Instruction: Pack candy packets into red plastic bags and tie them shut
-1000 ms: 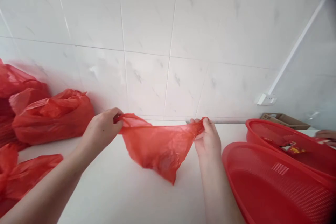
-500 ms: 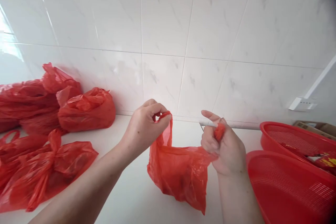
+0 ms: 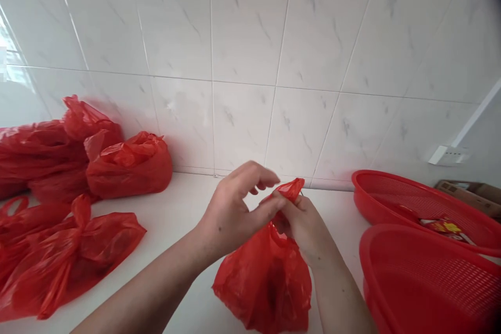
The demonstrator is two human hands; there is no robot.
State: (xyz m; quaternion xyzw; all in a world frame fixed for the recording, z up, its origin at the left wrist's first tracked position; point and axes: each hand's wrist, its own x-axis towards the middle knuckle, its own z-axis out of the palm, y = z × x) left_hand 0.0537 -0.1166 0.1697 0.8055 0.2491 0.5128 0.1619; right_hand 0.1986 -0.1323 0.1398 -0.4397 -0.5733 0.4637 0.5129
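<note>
A small red plastic bag (image 3: 266, 276) hangs low in the middle, its bottom near the white counter (image 3: 183, 203). My left hand (image 3: 235, 209) and my right hand (image 3: 303, 224) meet above it, both pinching the bag's gathered handles, whose tip sticks up between the fingers. The fingers of both hands are closed round the plastic. What is inside the bag is hidden.
Several filled, tied red bags (image 3: 129, 164) lie at the left against the tiled wall (image 3: 242, 62), one (image 3: 74, 250) nearer the front. Two red mesh baskets (image 3: 430, 282) stand at the right, the far one (image 3: 410, 203) holding packets. A cardboard box (image 3: 469, 190) sits behind them.
My hands held the bag's handles stretched wide apart, then came together over the bag. The bag now hangs bunched below them. The view shifted right.
</note>
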